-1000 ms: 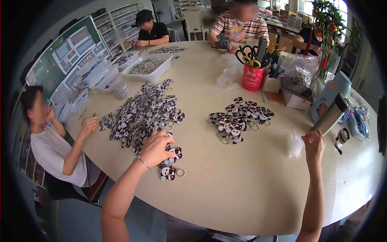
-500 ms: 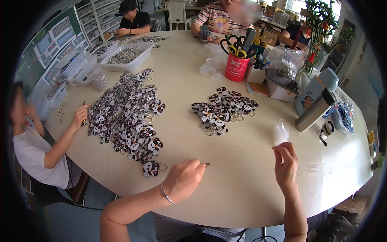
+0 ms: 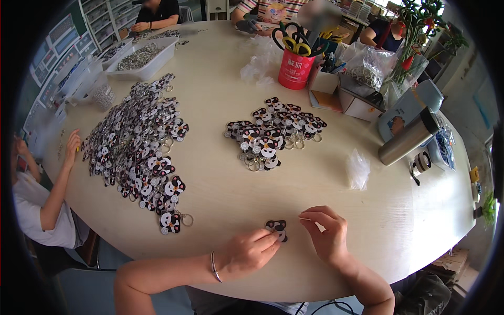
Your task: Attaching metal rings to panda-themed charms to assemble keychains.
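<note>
A black-and-white panda keychain (image 3: 276,229) sits at the fingertips of my left hand (image 3: 251,253), which is closed on its lower edge just above the table. Across a small gap, my right hand (image 3: 326,233) is raised with thumb and fingers pinched. Between them shows a thin pale edge, apparently of a clear plastic bag (image 3: 304,218); the rest of it hardly shows. Beyond that hand lies a stack of clear bags (image 3: 358,170). One heap of panda keychains (image 3: 268,137) rests at mid-table, and a larger heap of the same keychains (image 3: 139,136) spreads to the left.
A red cup with scissors (image 3: 295,71) stands at the back, with a cardboard box (image 3: 359,102) beside it. To the right are a steel flask (image 3: 407,139) and a tape roll (image 3: 421,163). Bins of metal parts (image 3: 144,55) sit far left. Several co-workers sit around the table.
My right hand has come away from the bag stack toward my left hand. My left hand has moved slightly right and lower, and the panda keychain's face now shows. The view has shifted.
</note>
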Available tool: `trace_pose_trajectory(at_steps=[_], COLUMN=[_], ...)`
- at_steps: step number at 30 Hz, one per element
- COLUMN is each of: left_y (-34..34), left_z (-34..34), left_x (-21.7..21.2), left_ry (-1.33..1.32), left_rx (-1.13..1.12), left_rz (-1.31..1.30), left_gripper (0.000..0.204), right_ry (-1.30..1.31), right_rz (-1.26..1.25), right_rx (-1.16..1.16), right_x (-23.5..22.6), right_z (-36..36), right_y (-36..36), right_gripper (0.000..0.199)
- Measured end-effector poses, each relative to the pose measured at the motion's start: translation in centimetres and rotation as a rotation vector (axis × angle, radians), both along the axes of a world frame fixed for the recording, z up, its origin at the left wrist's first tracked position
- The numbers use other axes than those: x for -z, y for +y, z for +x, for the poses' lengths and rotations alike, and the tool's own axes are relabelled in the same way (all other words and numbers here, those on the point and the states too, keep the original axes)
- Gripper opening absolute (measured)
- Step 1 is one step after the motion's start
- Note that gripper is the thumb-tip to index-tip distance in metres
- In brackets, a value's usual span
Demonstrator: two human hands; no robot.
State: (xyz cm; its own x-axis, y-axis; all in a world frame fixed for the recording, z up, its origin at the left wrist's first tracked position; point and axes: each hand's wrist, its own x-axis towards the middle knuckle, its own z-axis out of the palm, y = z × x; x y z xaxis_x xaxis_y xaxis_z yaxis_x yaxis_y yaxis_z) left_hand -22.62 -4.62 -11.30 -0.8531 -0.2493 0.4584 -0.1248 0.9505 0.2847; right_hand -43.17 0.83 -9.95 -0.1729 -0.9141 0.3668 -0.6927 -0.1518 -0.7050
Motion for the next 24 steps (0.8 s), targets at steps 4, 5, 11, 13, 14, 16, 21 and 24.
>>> trace_pose_trajectory(at_steps=[4, 5, 11, 13, 14, 16, 21, 24], left_y=[0.6, 0.7, 1.1, 1.1, 1.1, 1.2, 1.1, 1.2], left_z=[-0.8, -0.9, -0.8, -0.7, -0.7, -0.6, -0.8, -0.8], left_x=[0.9, 1.0, 0.5, 0.5, 0.5, 0.5, 1.0, 1.2], left_ry=[0.051, 0.059, 0.036, 0.036, 0.025, 0.015, 0.074, 0.091], left_rx=[-0.056, -0.057, -0.069, -0.074, -0.069, -0.068, -0.066, -0.066], left_rz=[-0.14, -0.152, -0.164, -0.178, -0.181, -0.175, -0.197, -0.181], left_gripper=[0.024, 0.023, 0.018, 0.018, 0.017, 0.016, 0.016, 0.016], right_ry=[-0.09, -0.027, 0.331, 0.342, 0.351, 0.359, 0.365, 0.297], right_rz=[0.106, 0.035, -0.206, -0.19, -0.186, -0.199, -0.253, -0.215], right_rx=[-0.038, -0.064, -0.23, -0.261, -0.285, -0.315, -0.387, -0.402], right_x=[0.4, 0.5, 1.7, 1.6, 1.5, 1.6, 1.9, 2.0], right_z=[1.8, 2.3, 3.0, 3.0, 2.9, 2.8, 2.4, 2.6], right_y=[-0.5, -0.8, -1.3, -1.2, -1.1, -1.2, -1.1, -1.2], right_gripper=[0.022, 0.023, 0.035, 0.039, 0.045, 0.044, 0.043, 0.045])
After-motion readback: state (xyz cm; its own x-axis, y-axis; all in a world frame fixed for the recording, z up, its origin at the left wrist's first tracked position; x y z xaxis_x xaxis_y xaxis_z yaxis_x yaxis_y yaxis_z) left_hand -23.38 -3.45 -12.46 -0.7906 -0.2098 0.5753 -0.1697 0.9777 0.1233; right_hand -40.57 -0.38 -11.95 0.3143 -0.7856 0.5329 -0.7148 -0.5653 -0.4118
